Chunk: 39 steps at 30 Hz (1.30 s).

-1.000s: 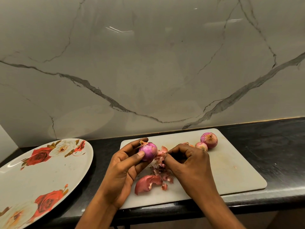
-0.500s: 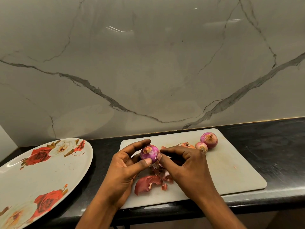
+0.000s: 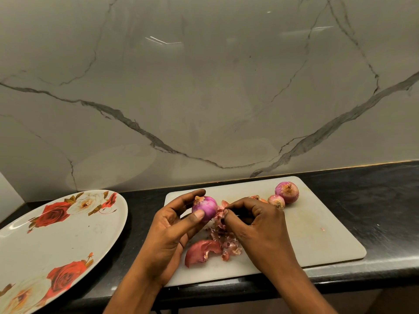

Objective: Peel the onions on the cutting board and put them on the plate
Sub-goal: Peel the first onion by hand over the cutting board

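The left hand [image 3: 172,232] held the small, light onion [image 3: 205,208] just above the cutting board's [image 3: 317,234] left part, grip curled round its slick peeled flesh. The right hand's [image 3: 256,225] grip pinched papery skin [image 3: 220,211], likely brittle, at its right side.

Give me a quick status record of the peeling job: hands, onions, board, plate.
left hand: grips partly peeled onion
right hand: pinches loose skin at that onion's side
unpeeled: large onion and small onion, side by side, far right of cutting board
peel pile: on the board, by the hands
plate: left of the board, no onions on its visible part
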{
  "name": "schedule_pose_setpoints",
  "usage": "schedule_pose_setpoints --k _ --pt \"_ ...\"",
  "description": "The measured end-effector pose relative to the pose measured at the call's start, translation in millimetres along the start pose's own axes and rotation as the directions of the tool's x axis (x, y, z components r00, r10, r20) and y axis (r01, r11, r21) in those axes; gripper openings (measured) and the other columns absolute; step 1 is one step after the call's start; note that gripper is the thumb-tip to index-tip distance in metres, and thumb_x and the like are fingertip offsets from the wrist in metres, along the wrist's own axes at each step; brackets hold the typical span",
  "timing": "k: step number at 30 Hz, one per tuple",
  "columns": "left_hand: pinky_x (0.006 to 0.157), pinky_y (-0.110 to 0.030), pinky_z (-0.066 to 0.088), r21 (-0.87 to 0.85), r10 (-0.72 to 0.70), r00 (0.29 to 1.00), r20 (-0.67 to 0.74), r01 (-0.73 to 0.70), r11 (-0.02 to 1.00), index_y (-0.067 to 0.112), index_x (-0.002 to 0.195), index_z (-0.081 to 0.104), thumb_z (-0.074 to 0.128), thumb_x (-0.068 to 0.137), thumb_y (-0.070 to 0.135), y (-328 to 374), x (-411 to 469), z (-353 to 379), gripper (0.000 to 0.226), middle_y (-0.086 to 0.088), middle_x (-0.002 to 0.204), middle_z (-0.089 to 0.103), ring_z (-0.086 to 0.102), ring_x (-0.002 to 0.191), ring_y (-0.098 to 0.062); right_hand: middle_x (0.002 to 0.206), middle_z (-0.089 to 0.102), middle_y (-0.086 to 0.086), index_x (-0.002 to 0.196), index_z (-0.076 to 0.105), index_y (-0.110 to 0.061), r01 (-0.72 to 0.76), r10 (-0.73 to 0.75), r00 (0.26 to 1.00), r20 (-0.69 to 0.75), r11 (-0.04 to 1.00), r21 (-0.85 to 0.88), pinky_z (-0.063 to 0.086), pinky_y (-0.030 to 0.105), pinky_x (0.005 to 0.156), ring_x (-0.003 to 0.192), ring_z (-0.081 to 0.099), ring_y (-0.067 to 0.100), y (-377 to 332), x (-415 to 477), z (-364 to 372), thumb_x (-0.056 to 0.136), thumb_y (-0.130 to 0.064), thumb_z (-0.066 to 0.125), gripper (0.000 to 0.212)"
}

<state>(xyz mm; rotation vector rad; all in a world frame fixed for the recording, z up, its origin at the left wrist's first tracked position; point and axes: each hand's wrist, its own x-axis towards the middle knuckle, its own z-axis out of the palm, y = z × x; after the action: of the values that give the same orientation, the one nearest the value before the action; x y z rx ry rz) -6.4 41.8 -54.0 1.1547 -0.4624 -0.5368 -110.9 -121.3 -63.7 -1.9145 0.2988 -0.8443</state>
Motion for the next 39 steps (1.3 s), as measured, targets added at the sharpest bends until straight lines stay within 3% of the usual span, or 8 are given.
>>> schedule_pose_setpoints --k 5,9,13,19,27,35,39 --pt "0.087 -0.035 0.064 -0.101 -0.032 0.999 -0.013 0.031 0.994 0.011 0.130 0.072 0.068 0.087 0.007 2.0 1.3 2.0 0.043 -0.016 0.134 0.071 0.070 0.121 -0.036 0.077 0.075 -0.021 0.088 0.080 -0.029 -0.020 0.019 0.999 -0.041 1.000 -0.003 0.059 0.014 0.069 0.075 0.073 -0.004 1.3 0.1 -0.3 0.088 -0.017 0.080 0.012" --pt "0.087 -0.035 0.065 -0.113 -0.032 0.999 -0.010 0.031 0.993 0.010 0.131 0.071 0.066 0.088 0.008 1.6 2.3 1.8 0.043 -0.016 0.134 0.070 0.070 0.122 -0.037 0.081 0.075 -0.020 0.092 0.080 -0.028 -0.024 0.023 0.999 -0.045 1.000 -0.010 0.058 0.011 0.071 0.079 0.072 -0.007 3.5 0.1 -1.0 0.087 -0.017 0.083 0.013" --pt "0.087 -0.037 0.065 -0.070 -0.030 0.999 -0.011 0.029 0.997 0.011 0.130 0.071 0.068 0.086 0.009 0.2 2.7 1.7 0.044 -0.014 0.132 0.071 0.071 0.120 -0.036 0.092 0.076 -0.022 0.103 0.081 -0.029 -0.020 0.020 1.000 -0.018 0.999 0.025 0.062 0.016 0.077 0.087 0.073 -0.007 4.7 0.3 0.3 0.088 -0.015 0.081 0.020" --pt "0.094 -0.041 0.063 0.042 -0.012 1.000 0.023 0.011 0.999 0.015 0.128 0.075 0.074 0.084 0.006 -1.4 1.0 0.3 0.045 -0.010 0.133 0.071 0.071 0.121 -0.034 0.093 0.079 -0.023 0.104 0.081 -0.037 0.019 -0.024 0.999 0.036 0.993 0.113 0.064 0.023 0.078 0.090 0.075 -0.002 1.3 1.1 0.8 0.089 -0.032 0.079 0.016" --pt "0.099 -0.045 0.060 0.055 -0.024 0.998 0.053 0.021 0.998 0.012 0.129 0.074 0.076 0.086 0.005 -0.5 0.1 -0.6 0.043 -0.010 0.135 0.071 0.069 0.124 -0.034 0.089 0.081 -0.017 0.102 0.083 -0.030 0.008 -0.016 0.998 0.053 0.989 0.150 0.066 0.032 0.079 0.086 0.078 0.004 5.6 3.6 -1.3 0.089 -0.022 0.080 0.016" --pt "0.098 -0.044 0.061 0.059 -0.024 0.998 0.056 0.021 0.998 0.013 0.128 0.074 0.079 0.088 0.005 -0.8 0.5 -1.4 0.041 -0.011 0.137 0.069 0.068 0.126 -0.036 0.091 0.081 -0.017 0.102 0.084 -0.030 0.001 -0.010 0.999 0.052 0.986 0.167 0.066 0.034 0.080 0.088 0.078 0.006 4.8 3.1 -0.9 0.088 -0.026 0.081 0.015" --pt "0.094 -0.039 0.063 -0.004 -0.040 0.998 0.043 0.040 0.999 0.015 0.129 0.074 0.076 0.093 0.013 0.2 1.9 -0.2 0.037 -0.015 0.136 0.069 0.069 0.124 -0.037 0.091 0.078 -0.023 0.100 0.081 -0.035 0.021 -0.027 0.999 0.045 0.993 0.119 0.063 0.023 0.080 0.089 0.076 0.001 5.1 2.3 -1.8 0.089 -0.015 0.079 0.024"
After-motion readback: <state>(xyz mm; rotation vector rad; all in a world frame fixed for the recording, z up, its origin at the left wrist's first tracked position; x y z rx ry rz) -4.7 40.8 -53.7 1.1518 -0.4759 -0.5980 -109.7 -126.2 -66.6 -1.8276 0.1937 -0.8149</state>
